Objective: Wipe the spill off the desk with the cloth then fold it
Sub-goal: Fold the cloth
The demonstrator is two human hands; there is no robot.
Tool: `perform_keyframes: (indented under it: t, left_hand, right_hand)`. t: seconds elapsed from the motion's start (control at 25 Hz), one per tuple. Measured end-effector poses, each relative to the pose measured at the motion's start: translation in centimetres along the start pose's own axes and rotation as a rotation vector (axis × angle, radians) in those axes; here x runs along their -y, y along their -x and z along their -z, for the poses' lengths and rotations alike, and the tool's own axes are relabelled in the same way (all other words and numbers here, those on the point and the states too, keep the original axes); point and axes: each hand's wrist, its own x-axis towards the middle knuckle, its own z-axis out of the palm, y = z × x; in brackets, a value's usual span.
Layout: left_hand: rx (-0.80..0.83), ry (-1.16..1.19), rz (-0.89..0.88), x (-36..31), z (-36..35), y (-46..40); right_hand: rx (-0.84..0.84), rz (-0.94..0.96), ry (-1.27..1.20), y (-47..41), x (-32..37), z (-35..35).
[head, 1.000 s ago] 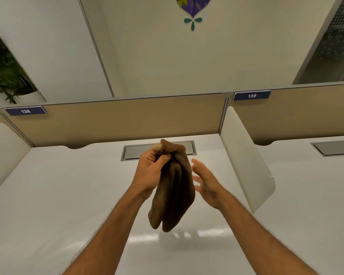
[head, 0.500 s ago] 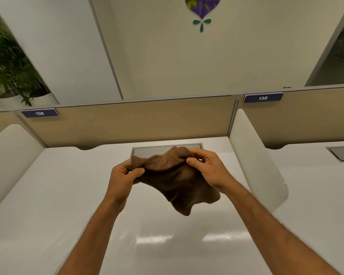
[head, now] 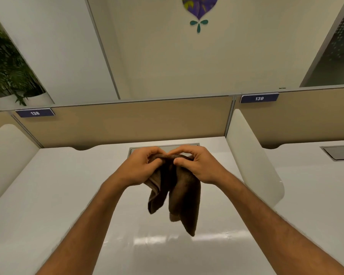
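Observation:
A brown cloth (head: 184, 197) hangs in the air above the white desk (head: 54, 195), bunched into loose folds that droop toward me. My left hand (head: 141, 167) pinches its top edge on the left, and my right hand (head: 197, 165) pinches the same edge on the right. The two hands are close together, nearly touching at the fingertips. A faint streaky sheen (head: 179, 240) lies on the desk below the cloth; I cannot tell whether it is liquid or a light reflection.
A grey cable hatch (head: 135, 150) is set in the desk behind my hands. A tan partition (head: 127, 124) closes the back, and a white side divider (head: 252, 161) stands at the right. Labels 138 (head: 35, 113) and 139 (head: 259, 98) mark the desks.
My right hand took hold of the cloth that my left hand held alone. The hands spread it briefly, then came together, and the cloth now hangs bunched between them.

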Motion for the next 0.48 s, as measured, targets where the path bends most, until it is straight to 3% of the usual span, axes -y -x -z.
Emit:
perform_keyframes:
  t: [0.08, 0.28, 0.4, 0.48]
  left_hand:
    - [-0.111, -0.085, -0.049, -0.2, 0.6, 0.2]
    - [-0.204, -0.116, -0.238, -1.4, 2.0, 0.2]
    - [-0.366, -0.130, -0.302, -1.4, 4.6, 0.3]
    - [-0.358, -0.178, -0.282, -0.7, 6.0, 0.5]
  right_hand:
    - [-0.002, -0.084, 0.007, 0.5, -0.8, 0.5]
    - [0.123, -0.244, 0.231, 2.3, -5.3, 0.9]
    - [0.064, -0.384, 0.344, 4.7, -8.6, 0.5]
    - [0.024, -0.425, 0.347, 5.9, -9.6, 1.0]
